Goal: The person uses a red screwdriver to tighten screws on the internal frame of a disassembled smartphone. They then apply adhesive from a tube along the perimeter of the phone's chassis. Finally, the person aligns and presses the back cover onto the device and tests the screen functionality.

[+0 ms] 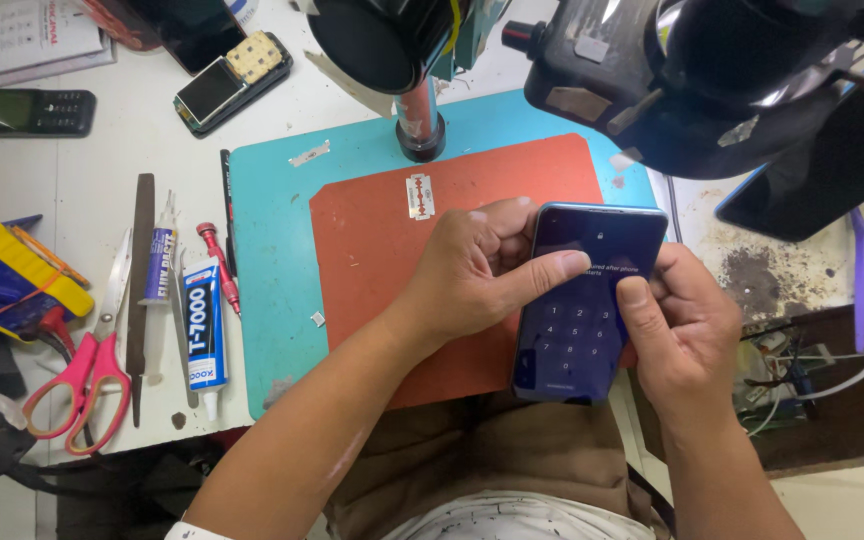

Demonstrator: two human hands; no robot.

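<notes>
Your left hand (472,275) and right hand (682,335) are both clamped on the smartphone (582,305), thumbs on its lit keypad screen, over the red mat (382,250). Razor blade (420,196) lies at 10 o'clock from the phone, scissors (87,370) well apart at 9.

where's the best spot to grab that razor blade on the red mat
Probably the razor blade's two short ends, pinched from above. It lies flat on the red mat with its long sharp edges at left and right, so the blunt ends at top and bottom are safer. Both hands, left and right, hold the phone.
</notes>
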